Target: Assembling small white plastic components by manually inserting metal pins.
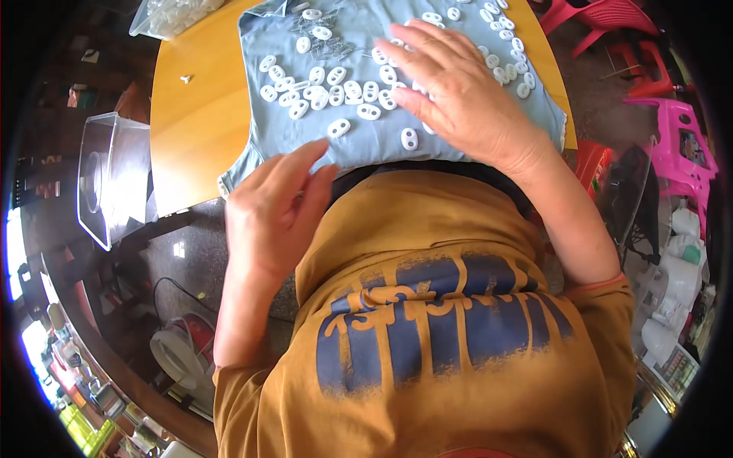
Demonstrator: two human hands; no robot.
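The right hand (458, 91) lies flat, fingers spread, over small white oval pieces (336, 88) scattered on a grey-blue cloth (382, 141) on the wooden counter (195, 114), hiding some (how many, I cannot tell). The left hand (271, 210), loosely open, touches the cloth's near edge. A clear plastic bag (172, 15) is cut off top left.

The wooden worktop (198, 114) carried a grey-blue cloth (382, 141) beneath both hands, a clear plastic bag (172, 15) and one small white piece (185, 78) beyond the left hand (275, 210).
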